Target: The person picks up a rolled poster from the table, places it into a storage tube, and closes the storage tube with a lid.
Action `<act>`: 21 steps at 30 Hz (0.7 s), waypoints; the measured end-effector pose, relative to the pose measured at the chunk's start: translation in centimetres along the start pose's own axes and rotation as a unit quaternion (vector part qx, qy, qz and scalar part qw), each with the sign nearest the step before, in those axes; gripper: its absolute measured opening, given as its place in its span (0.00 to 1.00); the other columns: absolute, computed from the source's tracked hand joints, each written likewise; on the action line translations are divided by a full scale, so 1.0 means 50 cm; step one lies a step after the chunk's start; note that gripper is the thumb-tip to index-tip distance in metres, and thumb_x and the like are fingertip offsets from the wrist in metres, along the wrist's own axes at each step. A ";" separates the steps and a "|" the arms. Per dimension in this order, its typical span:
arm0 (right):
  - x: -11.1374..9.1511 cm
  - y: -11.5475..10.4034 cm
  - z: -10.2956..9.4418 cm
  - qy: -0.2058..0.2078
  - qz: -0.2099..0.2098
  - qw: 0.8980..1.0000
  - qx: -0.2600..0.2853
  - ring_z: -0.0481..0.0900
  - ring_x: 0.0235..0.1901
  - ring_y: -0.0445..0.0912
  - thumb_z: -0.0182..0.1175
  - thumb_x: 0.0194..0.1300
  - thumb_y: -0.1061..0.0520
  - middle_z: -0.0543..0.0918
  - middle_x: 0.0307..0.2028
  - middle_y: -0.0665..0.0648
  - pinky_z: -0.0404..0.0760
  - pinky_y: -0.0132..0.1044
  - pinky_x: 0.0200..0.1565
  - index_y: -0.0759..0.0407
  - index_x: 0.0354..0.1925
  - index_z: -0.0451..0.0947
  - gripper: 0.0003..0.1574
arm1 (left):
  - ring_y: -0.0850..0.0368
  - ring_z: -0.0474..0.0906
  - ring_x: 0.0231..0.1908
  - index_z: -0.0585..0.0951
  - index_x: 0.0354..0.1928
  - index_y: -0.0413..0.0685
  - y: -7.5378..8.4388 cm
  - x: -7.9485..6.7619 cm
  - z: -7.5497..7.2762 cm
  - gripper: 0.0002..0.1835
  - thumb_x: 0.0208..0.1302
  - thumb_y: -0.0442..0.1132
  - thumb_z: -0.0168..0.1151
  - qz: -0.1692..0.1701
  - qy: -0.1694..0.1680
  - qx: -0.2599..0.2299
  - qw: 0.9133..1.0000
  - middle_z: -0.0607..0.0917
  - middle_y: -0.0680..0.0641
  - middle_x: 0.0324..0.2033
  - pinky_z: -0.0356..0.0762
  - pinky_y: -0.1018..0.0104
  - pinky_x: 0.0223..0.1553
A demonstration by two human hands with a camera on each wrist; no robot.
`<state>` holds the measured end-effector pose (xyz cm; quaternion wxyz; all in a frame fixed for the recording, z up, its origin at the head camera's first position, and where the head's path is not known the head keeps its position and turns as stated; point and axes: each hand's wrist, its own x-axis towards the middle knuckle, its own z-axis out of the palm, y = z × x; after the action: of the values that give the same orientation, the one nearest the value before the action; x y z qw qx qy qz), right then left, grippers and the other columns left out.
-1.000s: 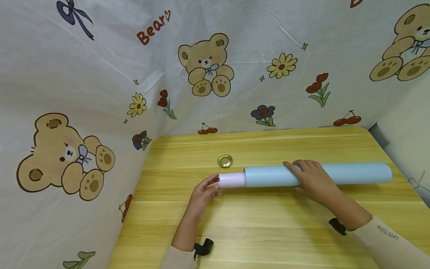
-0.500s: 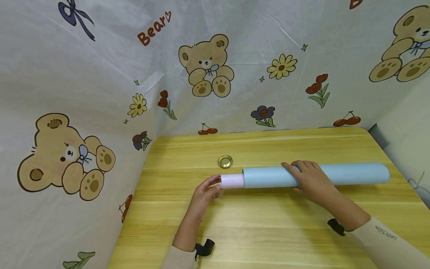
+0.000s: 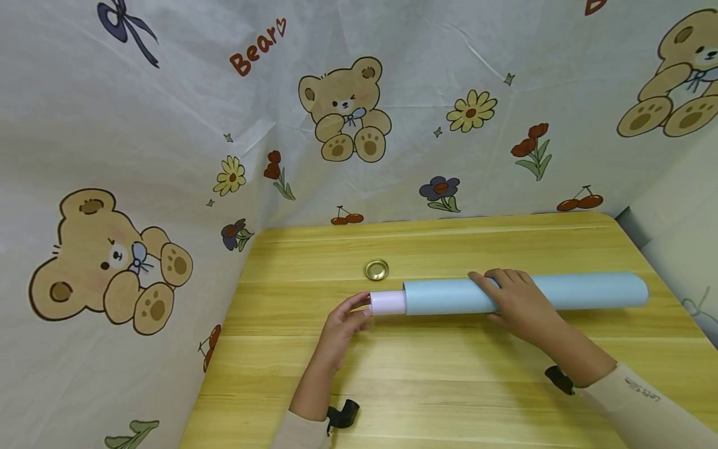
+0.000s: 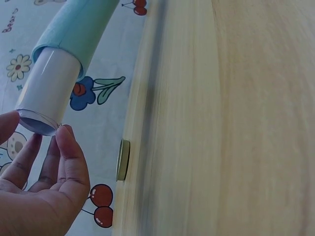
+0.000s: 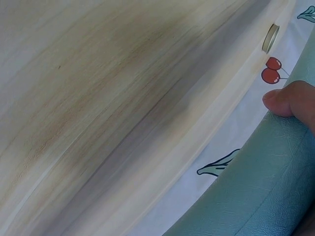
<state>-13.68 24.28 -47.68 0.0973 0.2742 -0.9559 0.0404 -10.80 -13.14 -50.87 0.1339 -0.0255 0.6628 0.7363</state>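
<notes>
A long light blue tube with a leather-like surface lies level across the head view. From its left end sticks a short length of a hollow, glossy pale lilac inner tube, which looks whitish in the left wrist view. My left hand pinches the inner tube's open rim between thumb and fingers. Farther right, my right hand grips the blue tube around its middle, thumb toward the left end; its fingers' undersides are hidden. Behind the lilac end, a round gold lid rests on the table.
The wooden table ends at a printed bear cloth, which hangs behind it and along its left side. A pale wall stands at the right. Black wrist mounts sit on both forearms.
Less of the lilac inner tube shows outside the blue tube. The blue tube and right hand have shifted slightly left, and the left hand slightly right. The gold lid stays put.
</notes>
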 end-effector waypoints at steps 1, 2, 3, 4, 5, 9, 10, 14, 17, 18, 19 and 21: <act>0.000 -0.001 0.000 0.000 0.001 1.000 0.000 0.76 0.56 0.63 0.84 0.43 0.48 0.78 0.54 0.63 0.73 0.64 0.60 0.54 0.71 0.66 0.60 | 0.54 0.77 0.56 0.76 0.67 0.51 0.000 0.000 0.001 0.27 0.68 0.45 0.66 -0.001 0.000 0.000 1.000 0.76 0.45 0.66 0.78 0.52 0.59; 0.000 -0.001 0.000 0.000 0.001 1.000 0.000 0.76 0.56 0.63 0.84 0.43 0.48 0.78 0.54 0.63 0.73 0.64 0.60 0.54 0.70 0.66 0.60 | 0.55 0.77 0.55 0.76 0.67 0.51 0.001 0.000 0.002 0.27 0.68 0.45 0.67 -0.001 0.000 0.001 1.000 0.76 0.45 0.66 0.78 0.52 0.59; -0.001 -0.002 0.000 -0.001 0.002 1.000 0.001 0.76 0.56 0.63 0.84 0.43 0.48 0.78 0.54 0.63 0.73 0.64 0.60 0.54 0.70 0.66 0.60 | 0.55 0.77 0.55 0.76 0.67 0.51 0.001 0.001 0.003 0.27 0.68 0.45 0.67 -0.002 0.001 0.002 1.000 0.76 0.45 0.66 0.78 0.51 0.59; -0.001 -0.002 0.000 -0.001 0.002 1.000 0.001 0.76 0.56 0.63 0.84 0.43 0.48 0.78 0.54 0.63 0.73 0.64 0.60 0.54 0.71 0.66 0.60 | 0.55 0.77 0.55 0.76 0.67 0.51 0.001 0.001 0.004 0.27 0.67 0.45 0.67 -0.002 0.001 0.003 1.000 0.76 0.44 0.66 0.77 0.51 0.59; -0.001 -0.003 0.001 0.000 0.002 1.000 0.001 0.76 0.56 0.63 0.84 0.42 0.48 0.79 0.54 0.63 0.73 0.64 0.60 0.54 0.70 0.66 0.60 | 0.55 0.77 0.55 0.76 0.67 0.51 0.001 0.001 0.005 0.27 0.67 0.45 0.67 -0.002 0.003 0.003 1.000 0.76 0.44 0.65 0.77 0.50 0.59; 0.001 -0.005 0.004 0.001 -0.001 1.000 0.002 0.76 0.56 0.63 0.84 0.43 0.48 0.79 0.54 0.64 0.72 0.64 0.60 0.53 0.71 0.66 0.60 | 0.55 0.76 0.53 0.77 0.67 0.50 0.000 0.002 0.007 0.27 0.67 0.43 0.67 -0.001 0.007 0.005 1.000 0.76 0.42 0.64 0.77 0.48 0.60; 0.002 -0.006 0.004 0.002 -0.003 1.000 0.002 0.76 0.56 0.62 0.84 0.43 0.48 0.79 0.54 0.64 0.72 0.63 0.60 0.53 0.71 0.66 0.60 | 0.56 0.76 0.53 0.77 0.67 0.50 0.000 0.002 0.008 0.27 0.67 0.43 0.67 -0.001 0.008 0.005 1.000 0.76 0.42 0.64 0.77 0.47 0.60; 0.003 -0.010 0.004 0.005 -0.004 1.000 0.002 0.77 0.55 0.62 0.84 0.42 0.48 0.79 0.54 0.63 0.73 0.63 0.60 0.54 0.70 0.66 0.60 | 0.56 0.76 0.53 0.77 0.66 0.50 -0.003 0.003 0.010 0.26 0.67 0.43 0.68 -0.002 0.007 0.008 1.000 0.76 0.42 0.63 0.76 0.47 0.60; 0.002 -0.012 0.002 0.006 -0.004 1.000 0.002 0.77 0.55 0.62 0.84 0.42 0.48 0.79 0.53 0.63 0.73 0.63 0.59 0.54 0.70 0.67 0.60 | 0.57 0.77 0.52 0.77 0.66 0.50 -0.005 0.006 0.012 0.26 0.67 0.43 0.67 -0.001 0.005 0.009 1.000 0.76 0.41 0.63 0.77 0.49 0.59; 0.002 -0.013 0.001 0.007 -0.004 1.000 0.003 0.77 0.55 0.62 0.84 0.42 0.48 0.79 0.53 0.63 0.73 0.63 0.59 0.54 0.70 0.67 0.60 | 0.57 0.77 0.52 0.77 0.66 0.50 -0.006 0.006 0.012 0.26 0.67 0.43 0.67 -0.002 0.004 0.008 1.000 0.77 0.41 0.63 0.77 0.50 0.59; 0.001 -0.013 0.000 0.009 -0.004 1.000 0.003 0.77 0.54 0.62 0.84 0.42 0.48 0.79 0.53 0.63 0.73 0.63 0.59 0.54 0.70 0.67 0.60 | 0.57 0.77 0.52 0.77 0.66 0.50 -0.006 0.006 0.013 0.26 0.67 0.43 0.67 -0.002 0.003 0.007 1.000 0.76 0.41 0.63 0.78 0.50 0.58; 0.001 -0.013 0.000 0.011 -0.005 1.000 0.002 0.77 0.54 0.62 0.84 0.42 0.49 0.79 0.53 0.63 0.73 0.63 0.58 0.55 0.70 0.67 0.60 | 0.57 0.77 0.53 0.77 0.67 0.50 -0.006 0.007 0.015 0.26 0.67 0.43 0.67 -0.002 0.000 0.005 1.000 0.76 0.41 0.63 0.78 0.53 0.57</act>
<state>-13.35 23.71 -47.66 0.1077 0.2791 -0.9531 0.0449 -10.95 -12.33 -51.14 0.1354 -0.0268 0.6667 0.7324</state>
